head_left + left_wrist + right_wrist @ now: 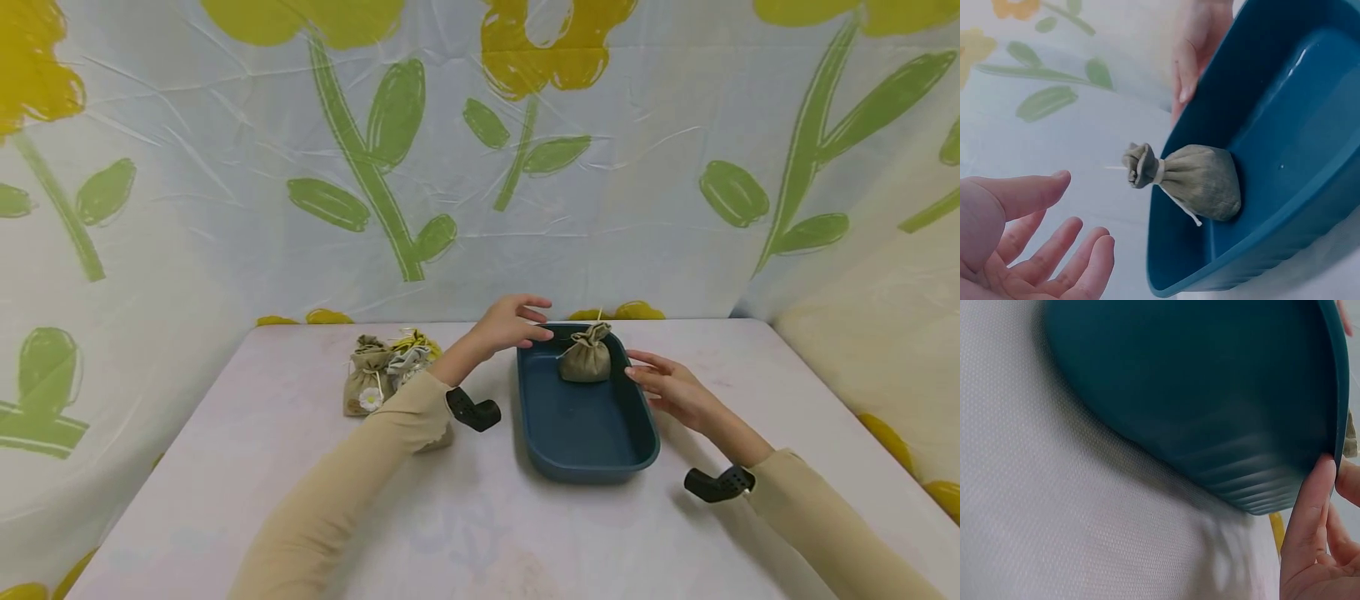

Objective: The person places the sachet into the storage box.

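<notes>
A dark blue plastic bin (588, 429) sits on the table with one olive-brown drawstring pouch (587, 360) upright at its far end. White cord ties the pouch's gathered neck (1159, 170). My left hand (513, 323) hovers by the bin's far left corner, its fingers (1054, 250) spread and loosely bent, holding nothing, apart from the pouch. On the opposite side my right hand (675, 392) pinches the rim (1340, 394) of the bin, one finger along the outer wall and another over the edge.
Left of the bin, several small drawstring pouches lie in a heap: a brown one with a white daisy (367, 387), a yellow one (417, 340) and a grey one (407, 361), partly behind my left arm. A flower-printed cloth (615, 208) hangs behind the table (247, 467).
</notes>
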`<action>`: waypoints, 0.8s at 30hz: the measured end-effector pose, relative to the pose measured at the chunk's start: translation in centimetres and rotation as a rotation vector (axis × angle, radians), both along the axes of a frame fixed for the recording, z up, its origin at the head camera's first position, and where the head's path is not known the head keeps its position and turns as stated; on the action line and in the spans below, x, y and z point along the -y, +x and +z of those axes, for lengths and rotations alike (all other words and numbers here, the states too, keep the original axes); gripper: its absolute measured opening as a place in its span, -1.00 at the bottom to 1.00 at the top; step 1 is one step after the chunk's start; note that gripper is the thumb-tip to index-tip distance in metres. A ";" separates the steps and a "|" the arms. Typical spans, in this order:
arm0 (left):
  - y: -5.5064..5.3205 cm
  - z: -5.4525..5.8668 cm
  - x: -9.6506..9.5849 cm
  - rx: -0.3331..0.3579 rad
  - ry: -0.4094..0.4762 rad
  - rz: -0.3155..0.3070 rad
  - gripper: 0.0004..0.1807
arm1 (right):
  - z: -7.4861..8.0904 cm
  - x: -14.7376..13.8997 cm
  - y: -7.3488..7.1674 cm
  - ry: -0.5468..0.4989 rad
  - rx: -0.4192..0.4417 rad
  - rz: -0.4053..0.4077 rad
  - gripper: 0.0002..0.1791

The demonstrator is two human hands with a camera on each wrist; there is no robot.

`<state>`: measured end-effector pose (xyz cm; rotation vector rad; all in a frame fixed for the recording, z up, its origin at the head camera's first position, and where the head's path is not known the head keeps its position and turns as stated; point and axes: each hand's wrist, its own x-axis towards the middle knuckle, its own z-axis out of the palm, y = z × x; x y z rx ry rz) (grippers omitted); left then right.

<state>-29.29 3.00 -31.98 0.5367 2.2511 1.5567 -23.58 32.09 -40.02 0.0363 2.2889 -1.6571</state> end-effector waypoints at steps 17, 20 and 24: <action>2.9 0.9 4.6 -0.105 0.053 -0.032 -0.43 | -0.1 0.1 0.1 -0.017 0.002 0.005 -0.17; 3.2 0.9 5.7 -0.120 0.069 -0.021 -0.44 | -0.1 0.1 0.1 -0.024 0.001 0.004 -0.17; 3.2 1.1 6.8 -0.134 0.086 0.000 -0.44 | -0.1 0.0 0.1 -0.020 0.001 0.005 -0.18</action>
